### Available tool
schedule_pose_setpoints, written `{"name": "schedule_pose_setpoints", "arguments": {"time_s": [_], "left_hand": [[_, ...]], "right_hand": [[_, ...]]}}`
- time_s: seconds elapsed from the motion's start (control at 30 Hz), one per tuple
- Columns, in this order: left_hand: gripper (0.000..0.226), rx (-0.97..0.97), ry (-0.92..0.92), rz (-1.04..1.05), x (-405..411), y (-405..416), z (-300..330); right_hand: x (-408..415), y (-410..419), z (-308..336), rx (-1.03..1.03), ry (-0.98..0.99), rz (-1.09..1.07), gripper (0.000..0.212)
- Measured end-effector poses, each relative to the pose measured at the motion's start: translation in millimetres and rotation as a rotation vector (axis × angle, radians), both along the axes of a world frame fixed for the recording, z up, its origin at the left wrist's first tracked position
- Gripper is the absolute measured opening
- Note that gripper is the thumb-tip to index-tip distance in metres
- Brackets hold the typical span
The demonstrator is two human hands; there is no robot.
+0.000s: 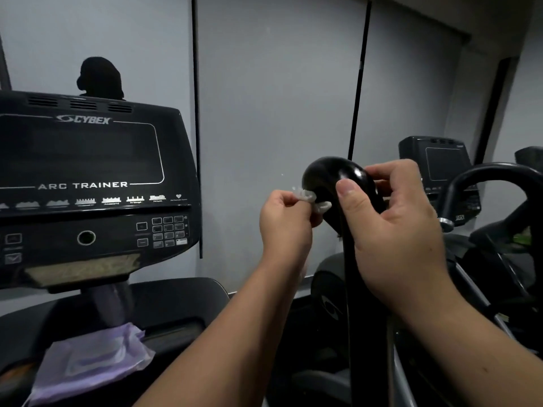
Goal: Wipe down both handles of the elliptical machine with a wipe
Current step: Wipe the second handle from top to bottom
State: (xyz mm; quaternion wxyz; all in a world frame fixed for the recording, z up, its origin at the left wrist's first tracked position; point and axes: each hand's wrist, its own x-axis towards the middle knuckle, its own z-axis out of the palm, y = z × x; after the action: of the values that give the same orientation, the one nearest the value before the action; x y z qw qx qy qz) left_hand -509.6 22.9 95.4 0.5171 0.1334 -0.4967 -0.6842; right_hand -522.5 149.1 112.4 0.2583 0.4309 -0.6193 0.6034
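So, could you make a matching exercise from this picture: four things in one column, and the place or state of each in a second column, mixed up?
Things:
1. white wipe
2. purple wipe packet
3. right hand
4. console

Places or states:
A. lying low on the machine, below the console
B. gripping the black handle
C. screen dark, at the left
D. pinched in the left hand, against the handle

Pairs: 1-D, 2-A, 3-B, 4-C

Both forearms are bare all the way to the bottom edge of the view, with no sleeve showing. The left hand (283,221) and right hand (393,227) are ungloved, nails cut short and unpainted.
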Motion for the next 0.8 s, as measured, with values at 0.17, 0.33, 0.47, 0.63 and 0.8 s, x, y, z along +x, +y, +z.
{"name": "schedule_pose_setpoints", "arguments": {"time_s": [0.17,0.33,0.47,0.63,0.8], "left_hand": [[0.014,0.046,0.054,-0.003,-10,3,-3],[0.017,0.06,0.074,0.06,-10,2,1],[0.011,0.058,-0.063,-0.009,-18,20,-14],[0.015,0.175,-0.03,-0.07,-26,23,-22],[0.02,0.237,-0.084,-0.061,-28,21,-22]], "right_hand": [[0,0,0,-0.011,0.015,-0.02,0.028],[1,1,0,-0.012,0.027,-0.025,0.027],[1,1,-1,-0.005,0.042,-0.029,0.02],[2,0,0,-0.015,0.029,-0.037,0.026],[3,0,-1,-0.007,0.019,-0.028,0.027]]}}
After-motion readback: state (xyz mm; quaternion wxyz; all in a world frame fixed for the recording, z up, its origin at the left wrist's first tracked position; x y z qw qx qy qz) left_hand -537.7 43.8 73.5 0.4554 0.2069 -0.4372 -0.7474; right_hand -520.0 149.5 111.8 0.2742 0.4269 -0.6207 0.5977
